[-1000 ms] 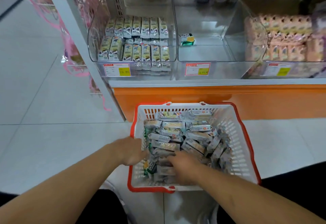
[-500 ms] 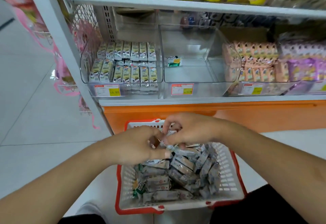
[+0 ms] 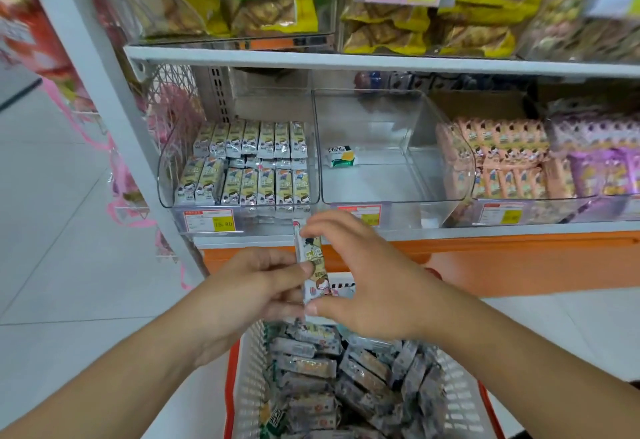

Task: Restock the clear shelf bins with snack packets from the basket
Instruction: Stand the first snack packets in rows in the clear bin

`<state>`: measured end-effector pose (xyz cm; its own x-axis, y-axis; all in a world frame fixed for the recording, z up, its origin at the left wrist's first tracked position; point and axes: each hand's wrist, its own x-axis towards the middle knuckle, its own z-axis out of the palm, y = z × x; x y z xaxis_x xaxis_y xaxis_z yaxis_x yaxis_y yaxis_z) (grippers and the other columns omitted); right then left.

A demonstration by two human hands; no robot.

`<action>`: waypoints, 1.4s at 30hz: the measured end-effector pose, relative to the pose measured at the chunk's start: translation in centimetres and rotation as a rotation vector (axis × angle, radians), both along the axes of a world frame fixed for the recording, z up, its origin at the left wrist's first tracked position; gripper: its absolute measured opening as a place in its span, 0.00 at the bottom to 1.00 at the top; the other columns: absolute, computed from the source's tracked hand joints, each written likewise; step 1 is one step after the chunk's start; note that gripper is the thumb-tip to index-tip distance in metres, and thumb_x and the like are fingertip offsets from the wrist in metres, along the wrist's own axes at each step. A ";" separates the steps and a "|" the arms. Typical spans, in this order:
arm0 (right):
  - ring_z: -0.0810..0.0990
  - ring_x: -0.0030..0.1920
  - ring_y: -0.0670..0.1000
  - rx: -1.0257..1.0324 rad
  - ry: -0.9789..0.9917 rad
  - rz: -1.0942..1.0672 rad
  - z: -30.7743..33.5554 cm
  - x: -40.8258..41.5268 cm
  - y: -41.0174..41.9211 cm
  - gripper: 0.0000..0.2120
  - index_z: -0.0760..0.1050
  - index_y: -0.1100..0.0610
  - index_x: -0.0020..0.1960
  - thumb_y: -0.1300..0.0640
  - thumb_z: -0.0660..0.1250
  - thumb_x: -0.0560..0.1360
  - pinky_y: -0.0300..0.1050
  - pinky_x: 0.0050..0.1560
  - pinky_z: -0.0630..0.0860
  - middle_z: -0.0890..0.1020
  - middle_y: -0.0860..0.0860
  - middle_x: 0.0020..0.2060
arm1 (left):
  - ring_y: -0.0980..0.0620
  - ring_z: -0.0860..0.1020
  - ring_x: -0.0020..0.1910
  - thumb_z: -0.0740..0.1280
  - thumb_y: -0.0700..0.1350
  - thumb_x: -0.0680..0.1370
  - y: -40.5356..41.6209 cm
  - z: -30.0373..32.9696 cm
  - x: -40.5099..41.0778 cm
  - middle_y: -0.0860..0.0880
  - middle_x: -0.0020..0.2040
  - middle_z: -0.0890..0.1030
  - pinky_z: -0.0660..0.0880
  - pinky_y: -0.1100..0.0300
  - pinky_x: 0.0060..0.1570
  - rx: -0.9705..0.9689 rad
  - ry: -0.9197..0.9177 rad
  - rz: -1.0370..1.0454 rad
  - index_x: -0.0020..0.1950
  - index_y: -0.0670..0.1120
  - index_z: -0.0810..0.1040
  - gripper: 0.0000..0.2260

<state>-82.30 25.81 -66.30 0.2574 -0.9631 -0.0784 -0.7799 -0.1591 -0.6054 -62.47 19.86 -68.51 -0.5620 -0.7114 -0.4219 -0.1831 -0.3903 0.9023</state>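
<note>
A white basket with a red rim (image 3: pixel 460 404) stands on the floor, heaped with grey snack packets (image 3: pixel 332 379). Above it both hands hold upright snack packets (image 3: pixel 313 265) in front of the shelf edge. My left hand (image 3: pixel 256 286) pinches them from the left side. My right hand (image 3: pixel 363 276) grips them top and bottom between fingers and thumb. On the shelf, the left clear bin (image 3: pixel 239 203) is lined with rows of the same packets. The middle clear bin (image 3: pixel 391 182) holds a single small green and yellow packet (image 3: pixel 341 156).
Clear bins at the right hold pink packets (image 3: pixel 498 161) and purple packets (image 3: pixel 595 161). An upper shelf (image 3: pixel 346 59) carries yellow and green bags. A white upright post (image 3: pixel 114 120) stands at the left, with pale floor tiles beyond. An orange plinth (image 3: pixel 519 265) runs under the shelf.
Both hands have risen out of the basket with packets and now hold them upright near the shelf front. The view has tilted up, showing the upper shelf.
</note>
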 end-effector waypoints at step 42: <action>0.72 0.68 0.47 -0.096 -0.035 -0.117 -2.1 7.7 -19.5 0.32 0.71 0.49 0.73 0.44 0.78 0.74 0.48 0.69 0.72 0.69 0.42 0.70 | 0.52 0.59 0.78 0.52 0.65 0.83 -7.9 2.9 8.8 0.53 0.79 0.62 0.63 0.53 0.75 -0.985 -0.973 -0.221 0.81 0.54 0.58 0.29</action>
